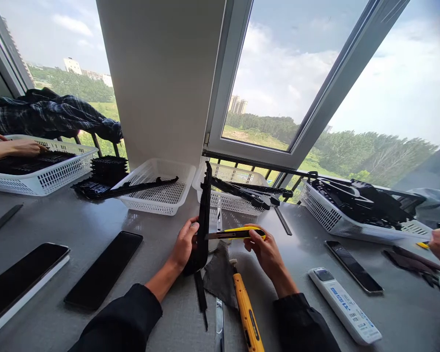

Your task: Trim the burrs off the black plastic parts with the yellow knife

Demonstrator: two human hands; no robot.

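Observation:
In the middle, my left hand (183,247) is closed around a long black plastic part (204,210), which stands upright above the table. My right hand (264,252) grips a yellow utility knife (242,233), its blade pointing left and meeting the edge of the part. Below the hands lies a dark grey cloth (220,271). Beside it rests a yellow-orange tool (247,313) with a long handle. A thin black strip (201,298) and a metal strip (219,322) lie in front of me.
White baskets (154,211) line the window side, several holding black parts. Phones (103,271) lie on the grey table (150,322) left and right. A white remote-like device (344,305) is at right. Other people's hands (25,147) show at both edges.

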